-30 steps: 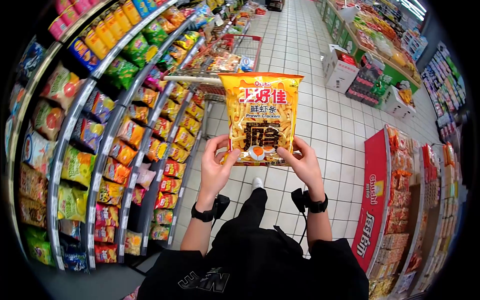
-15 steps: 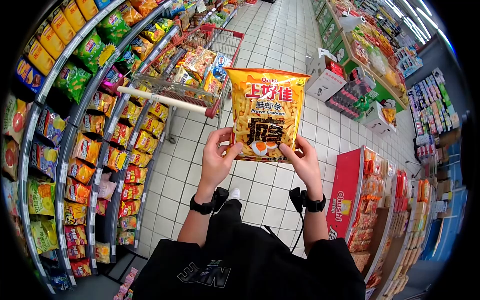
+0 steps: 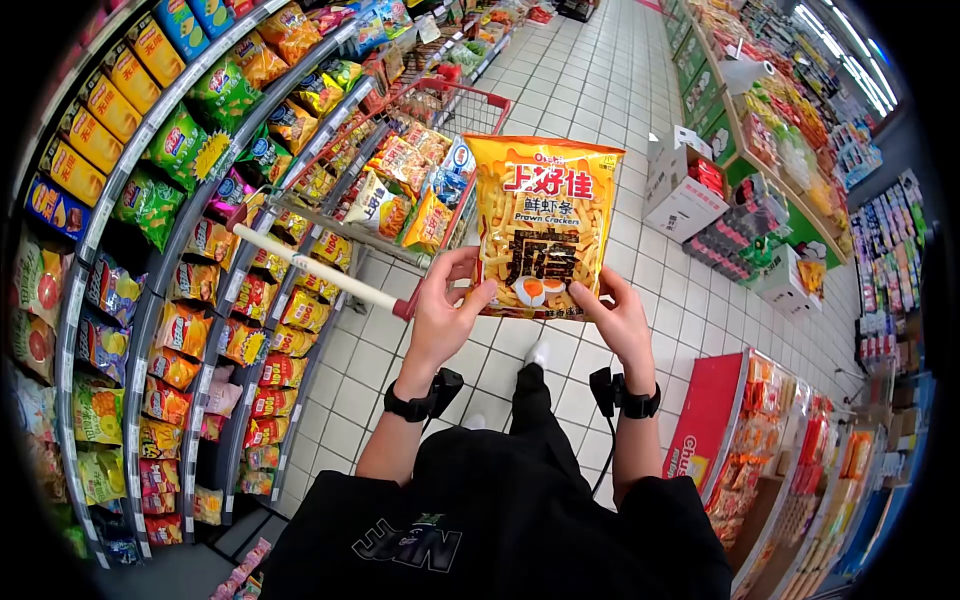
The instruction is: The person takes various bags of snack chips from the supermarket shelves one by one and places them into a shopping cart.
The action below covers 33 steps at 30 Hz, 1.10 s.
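A yellow and orange bag of prawn crackers [image 3: 545,205] is held up in front of me, its printed face toward me. My left hand [image 3: 447,308] grips the lower left edge, thumb on the front and fingers behind. At the lower right corner, my right hand [image 3: 617,318] pinches the bag the same way. The fingertips behind the bag are hidden. Just beyond and left of it stands a shopping cart [image 3: 335,270] with a pale handle and red corners. Several snack bags [image 3: 408,180] lie inside the cart.
Curved shelves of chip bags [image 3: 180,330] line the left side. At right stand a red-sided display rack [image 3: 707,425] and white cardboard boxes [image 3: 685,195] beside a produce stand [image 3: 765,155]. A tiled aisle [image 3: 590,65] runs ahead.
The bag, still in both hands, sits slightly farther right in view. The cart and shelves have shifted in the picture, and my foot has stepped forward.
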Each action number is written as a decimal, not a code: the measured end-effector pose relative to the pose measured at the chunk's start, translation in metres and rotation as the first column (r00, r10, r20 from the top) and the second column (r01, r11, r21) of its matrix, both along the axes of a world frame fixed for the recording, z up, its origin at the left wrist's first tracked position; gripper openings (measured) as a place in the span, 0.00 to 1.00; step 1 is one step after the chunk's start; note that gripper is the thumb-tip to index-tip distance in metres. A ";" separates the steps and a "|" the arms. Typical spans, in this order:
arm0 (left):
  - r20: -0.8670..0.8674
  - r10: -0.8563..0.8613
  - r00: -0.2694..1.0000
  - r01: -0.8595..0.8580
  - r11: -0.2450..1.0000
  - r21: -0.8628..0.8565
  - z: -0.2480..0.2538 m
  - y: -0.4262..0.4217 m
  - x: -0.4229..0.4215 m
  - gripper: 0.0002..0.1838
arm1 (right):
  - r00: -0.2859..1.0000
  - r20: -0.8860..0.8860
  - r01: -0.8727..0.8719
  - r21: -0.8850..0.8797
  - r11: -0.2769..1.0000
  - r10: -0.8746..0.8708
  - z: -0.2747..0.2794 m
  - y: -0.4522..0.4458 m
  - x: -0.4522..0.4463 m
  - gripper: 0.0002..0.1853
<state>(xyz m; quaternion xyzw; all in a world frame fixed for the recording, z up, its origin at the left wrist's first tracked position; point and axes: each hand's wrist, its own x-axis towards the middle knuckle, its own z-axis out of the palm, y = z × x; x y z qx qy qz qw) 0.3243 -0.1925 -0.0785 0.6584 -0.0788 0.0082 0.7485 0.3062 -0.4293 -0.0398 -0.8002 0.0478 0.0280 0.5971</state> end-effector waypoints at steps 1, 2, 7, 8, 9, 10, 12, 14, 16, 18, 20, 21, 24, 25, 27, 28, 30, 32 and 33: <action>-0.020 0.004 1.000 -0.004 1.000 0.005 0.001 -0.008 0.013 0.25 | 1.000 0.000 -0.012 0.008 1.000 0.012 -0.004 -0.009 0.019 0.27; -0.019 0.021 1.000 -0.021 1.000 0.013 0.000 -0.016 0.028 0.25 | 0.999 0.020 -0.045 -0.010 0.999 0.045 -0.009 -0.018 0.039 0.27; -0.053 0.107 0.993 -0.104 0.993 0.060 -0.008 -0.069 0.118 0.30 | 0.997 0.010 -0.071 0.133 0.989 0.070 -0.024 -0.064 0.154 0.33; -0.068 0.130 0.989 -0.127 0.990 0.054 -0.007 -0.079 0.138 0.30 | 0.996 0.011 -0.088 0.144 0.986 0.088 -0.024 -0.073 0.179 0.33; -0.085 0.143 0.986 -0.135 0.987 0.090 -0.005 -0.089 0.158 0.30 | 0.996 0.025 -0.091 0.100 0.991 0.089 -0.025 -0.083 0.204 0.33; -0.085 0.161 0.983 -0.153 0.983 0.099 -0.004 -0.098 0.179 0.30 | 0.995 0.040 -0.092 0.057 0.994 0.090 -0.026 -0.092 0.228 0.33; -0.040 0.186 0.982 -0.183 0.982 0.054 -0.004 -0.115 0.220 0.30 | 0.992 0.049 -0.121 0.086 0.989 0.117 -0.030 -0.107 0.277 0.32; -0.079 0.210 0.974 -0.205 0.976 0.067 -0.009 -0.124 0.252 0.31 | 0.988 0.051 -0.150 0.114 0.982 0.145 -0.033 -0.114 0.322 0.32; -0.092 0.254 0.963 -0.241 0.961 0.133 -0.007 -0.126 0.277 0.31 | 0.968 0.092 -0.241 0.101 0.965 0.232 -0.033 -0.114 0.364 0.31; -0.138 0.326 0.935 -0.308 0.941 0.141 -0.008 -0.127 0.296 0.31 | 0.955 0.076 -0.295 0.110 0.949 0.288 -0.035 -0.107 0.400 0.31; -0.112 0.414 0.903 -0.381 0.895 0.232 -0.014 -0.118 0.314 0.31 | 0.934 0.060 -0.358 0.132 0.924 0.353 -0.045 -0.094 0.433 0.31; -0.085 0.427 0.900 -0.387 0.874 0.292 -0.012 -0.112 0.323 0.30 | 0.920 0.073 -0.390 0.073 0.918 0.386 -0.043 -0.086 0.449 0.32; -0.113 0.496 0.861 -0.462 0.856 0.231 -0.026 -0.093 0.357 0.30 | 0.871 -0.013 -0.489 0.068 0.869 0.491 -0.041 -0.056 0.500 0.33; -0.124 0.510 0.851 -0.469 0.845 0.258 -0.034 -0.083 0.368 0.30 | 0.864 0.036 -0.504 0.096 0.859 0.503 -0.061 -0.041 0.520 0.34; -0.139 0.544 0.828 -0.498 0.826 0.265 -0.050 -0.063 0.397 0.29 | 0.832 0.017 -0.553 -0.025 0.833 0.554 -0.079 -0.017 0.562 0.34; -0.150 0.566 0.811 -0.514 0.811 0.281 -0.058 -0.055 0.412 0.29 | 0.807 -0.002 -0.585 -0.135 0.799 0.591 -0.081 -0.004 0.579 0.35; -0.233 0.588 0.775 -0.541 0.807 0.237 -0.078 -0.042 0.443 0.28 | 0.792 -0.066 -0.609 -0.141 0.780 0.606 -0.097 0.016 0.612 0.35; -0.304 0.599 0.740 -0.574 0.799 0.178 -0.105 -0.022 0.478 0.27 | 0.765 -0.081 -0.643 -0.147 0.752 0.638 -0.139 0.044 0.658 0.35; -0.352 0.625 0.696 -0.602 0.776 0.187 -0.122 -0.016 0.495 0.24 | 0.744 -0.139 -0.667 -0.205 0.716 0.653 -0.156 0.057 0.680 0.35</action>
